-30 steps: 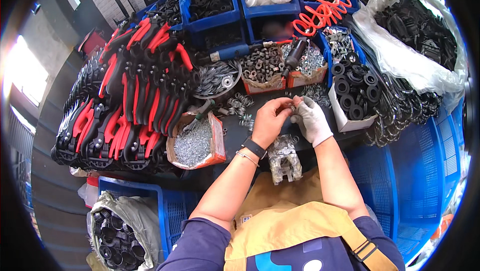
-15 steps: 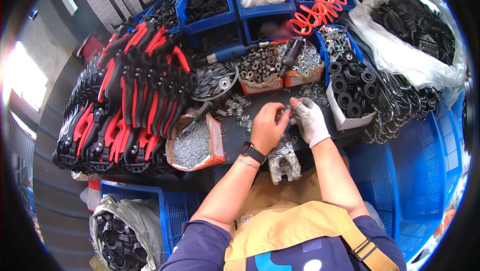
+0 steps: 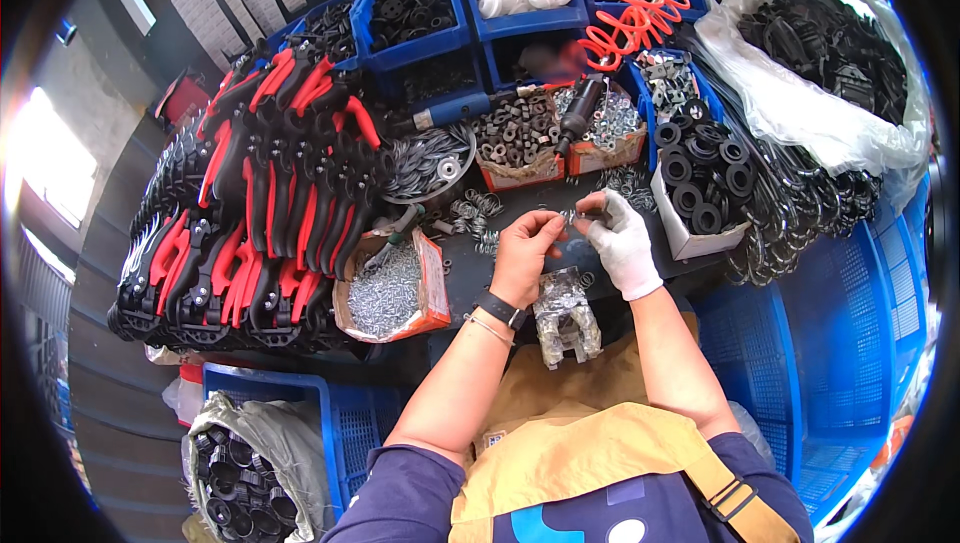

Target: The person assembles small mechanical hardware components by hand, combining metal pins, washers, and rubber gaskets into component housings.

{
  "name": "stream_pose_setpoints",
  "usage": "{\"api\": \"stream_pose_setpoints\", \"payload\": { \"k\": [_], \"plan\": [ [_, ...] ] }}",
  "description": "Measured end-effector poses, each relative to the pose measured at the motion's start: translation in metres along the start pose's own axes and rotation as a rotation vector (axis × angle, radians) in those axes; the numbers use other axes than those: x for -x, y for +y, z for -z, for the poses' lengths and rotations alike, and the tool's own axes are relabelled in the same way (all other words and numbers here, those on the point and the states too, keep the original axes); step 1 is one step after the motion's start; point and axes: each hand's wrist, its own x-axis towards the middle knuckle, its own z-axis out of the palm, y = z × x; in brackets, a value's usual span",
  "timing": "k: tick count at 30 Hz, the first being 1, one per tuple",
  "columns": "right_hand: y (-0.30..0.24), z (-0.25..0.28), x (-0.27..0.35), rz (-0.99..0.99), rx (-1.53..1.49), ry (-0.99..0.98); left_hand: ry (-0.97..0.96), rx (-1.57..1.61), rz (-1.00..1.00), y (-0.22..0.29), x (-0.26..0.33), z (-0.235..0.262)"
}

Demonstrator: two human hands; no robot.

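Observation:
My bare left hand, with a watch at the wrist, has its thumb and forefinger pinched together; what is in the pinch is too small to make out. Facing it, my right hand in a whitish glove closes its fingertips on a small metal coil spring. Both hands hover over the dark bench, fingertips nearly meeting. Just below them stands a metal fixture wrapped in clear tape. Loose coil springs lie left of my hands, and another heap of springs lies behind the glove.
Red-and-black plier-like tools are stacked at the left, beside a box of small metal pins. Behind are boxes of nuts, a dark power driver and blue bins. Black rings fill a box at the right.
My left hand has drawn slightly left and down, away from the glove, and a gap has opened between the hands. The right fingers have shifted a little. The fixture stays put.

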Motion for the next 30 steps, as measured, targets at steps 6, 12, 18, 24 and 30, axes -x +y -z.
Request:
{"api": "stream_pose_setpoints", "payload": {
  "k": [6,12,18,24,30],
  "plan": [
    [0.006,0.010,-0.003,0.518,0.488,0.044,-0.032,0.029,0.036,-0.001,0.001,0.001],
    [-0.012,0.001,0.001,0.015,0.495,0.104,0.025,-0.198,-0.210,-0.004,0.003,-0.004],
    [-0.017,-0.001,0.001,-0.245,0.053,0.013,0.024,-0.356,-0.301,-0.005,0.007,-0.010],
    [-0.010,0.001,0.004,-0.188,0.040,-0.004,0.036,-0.461,-0.253,-0.002,0.009,-0.011],
    [-0.006,0.002,0.005,0.659,0.550,-0.075,0.019,-0.030,0.139,-0.003,-0.002,-0.012]
  ]
}}
